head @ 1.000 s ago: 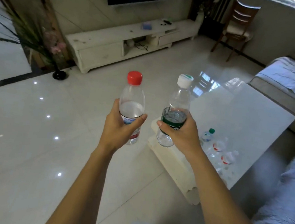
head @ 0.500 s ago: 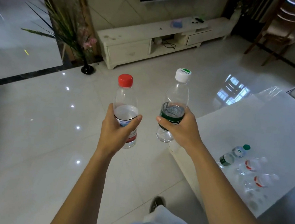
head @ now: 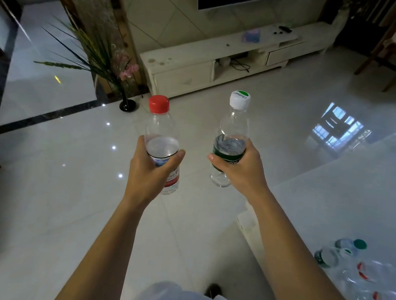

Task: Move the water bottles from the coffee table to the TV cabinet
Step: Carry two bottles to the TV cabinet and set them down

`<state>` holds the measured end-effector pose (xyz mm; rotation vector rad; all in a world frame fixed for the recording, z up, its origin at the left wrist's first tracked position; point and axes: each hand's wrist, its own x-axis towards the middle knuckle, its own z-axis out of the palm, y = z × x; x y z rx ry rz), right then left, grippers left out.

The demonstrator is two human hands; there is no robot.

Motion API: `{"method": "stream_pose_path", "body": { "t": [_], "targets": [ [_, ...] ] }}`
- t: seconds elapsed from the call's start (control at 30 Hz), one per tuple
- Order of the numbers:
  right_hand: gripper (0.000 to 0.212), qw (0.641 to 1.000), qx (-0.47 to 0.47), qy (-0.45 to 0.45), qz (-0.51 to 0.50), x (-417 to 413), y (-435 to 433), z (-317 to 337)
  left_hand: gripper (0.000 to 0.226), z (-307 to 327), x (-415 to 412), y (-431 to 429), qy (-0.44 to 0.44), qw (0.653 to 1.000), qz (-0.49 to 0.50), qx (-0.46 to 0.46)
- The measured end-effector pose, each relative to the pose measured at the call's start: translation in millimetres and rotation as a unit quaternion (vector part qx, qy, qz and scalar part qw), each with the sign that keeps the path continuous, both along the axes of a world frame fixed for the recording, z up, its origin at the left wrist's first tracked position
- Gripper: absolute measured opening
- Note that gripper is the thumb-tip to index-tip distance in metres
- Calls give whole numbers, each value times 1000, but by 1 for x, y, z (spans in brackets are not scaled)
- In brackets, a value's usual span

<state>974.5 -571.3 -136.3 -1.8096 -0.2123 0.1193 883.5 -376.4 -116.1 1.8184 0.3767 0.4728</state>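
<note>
There was only one view, from the person's head. It looked forward and down over both arms, across the tiled floor (head: 37, 205) toward the TV cabinet (head: 183, 74) at the far wall. The counter (head: 360, 193) lay near, at the right edge.

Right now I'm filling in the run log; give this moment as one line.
left hand: holds red-capped bottle | right hand: holds white-capped bottle | TV cabinet: ahead, not reached

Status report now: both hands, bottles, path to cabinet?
Left hand holds red-capped clear plastic bottle. Right hand holds white-capped green-labelled bottle. Floor to white TV cabinet clear.
</note>
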Motion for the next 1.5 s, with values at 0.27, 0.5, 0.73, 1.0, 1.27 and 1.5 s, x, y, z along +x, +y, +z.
{"method": "stream_pose_path", "body": {
  "t": [0.27, 0.5, 0.73, 1.0, 1.27, 1.5],
  "targets": [
    [58, 999, -14, 35, -6, 74, 21, -19, 48, -19, 86, 25, 34, 999, -9, -9],
    [57, 998, -39, 40, -21, 169, 81, -17, 50, -34, 192, 80, 51, 998, -44, -18],
    [59, 996, -68, 25, -57, 264, 130, -5, 54, -26, 306, 131, 43, 997, -60, -34],
    [60, 990, -74, 41, -116, 336, 120, -12, 57, -36, 406, 135, 57, 991, -111, -49],
    [57, 982, -63, 30, -177, 445, 97, -32, 60, -49, 529, 120, 62, 987, -146, -17],
    [55, 981, -38, 15, -187, 571, 72, -26, 58, -26, 661, 89, 52, 984, -166, 33]
  ]
}}
